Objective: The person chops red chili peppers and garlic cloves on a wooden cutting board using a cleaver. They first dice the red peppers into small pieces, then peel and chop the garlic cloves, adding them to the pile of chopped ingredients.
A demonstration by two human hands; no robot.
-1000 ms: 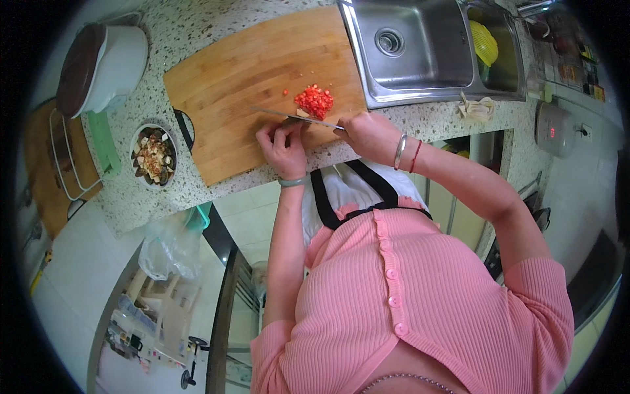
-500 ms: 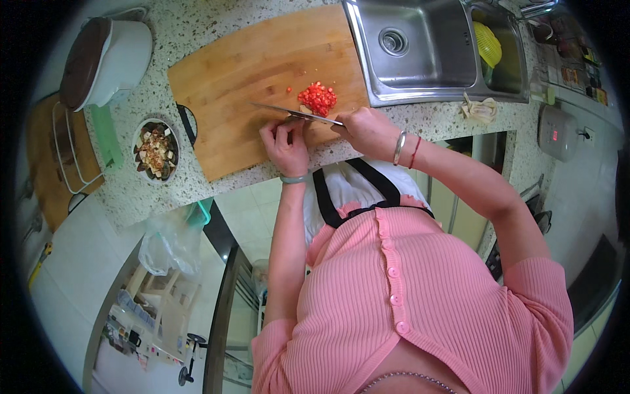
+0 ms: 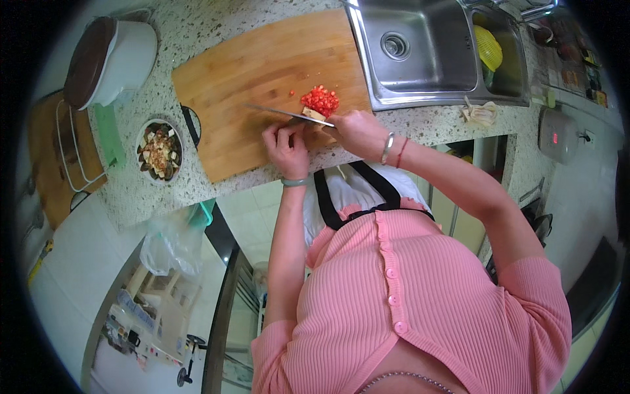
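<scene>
The knife [image 3: 275, 111] is gripped in the right hand [image 3: 354, 133], its handle enclosed by the curled fingers, above the near right part of the board [image 3: 249, 65]. The blade is pointed toward the board's left end. At the board's near edge, a dark piece [image 3: 298, 122] is held against the blade by the bent fingertips of the left hand [image 3: 287, 150]; how firmly it is pinched cannot be told, as it is partly covered. Just past the blade, pale slices [image 3: 314, 113] are gathered on the board beside a heap of chopped red bits [image 3: 320, 99].

Close to the board's left end, pale and dark chunks are contained in a bowl [image 3: 139, 152]. Farther left of the board, a white pot [image 3: 128, 62] is topped by a brown lid [image 3: 90, 62]. To the board's right, a double sink [image 3: 433, 39] is fitted, a yellow basket [image 3: 487, 49] being held in its farther basin. Also right of the board, a cloth [image 3: 480, 113] is laid before the sink.
</scene>
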